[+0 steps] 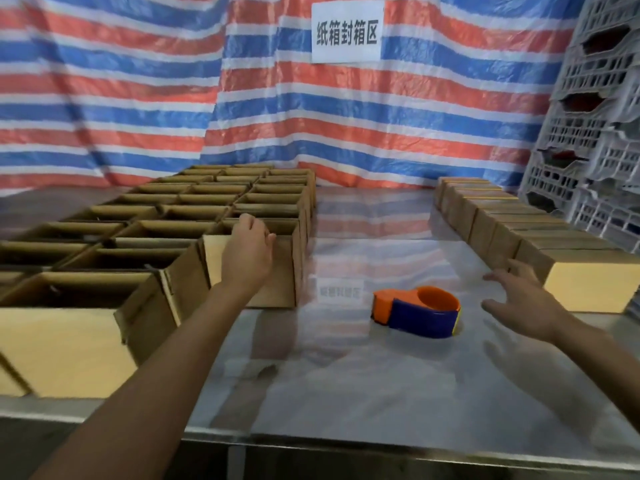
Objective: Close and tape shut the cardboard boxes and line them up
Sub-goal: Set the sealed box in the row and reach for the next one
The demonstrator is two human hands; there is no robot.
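On a steel table [346,393], the left hand [247,252] gripped an open box [282,282]; the right hand [519,303] hovered spread, empty. Next, it likely needed pulling clear for closing.

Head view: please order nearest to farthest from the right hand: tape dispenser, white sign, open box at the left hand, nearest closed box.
1. Nearest closed box, right of the right hand.
2. Tape dispenser, to its left.
3. Open box, farther left, at the left hand.
4. White sign, on the back tarp.
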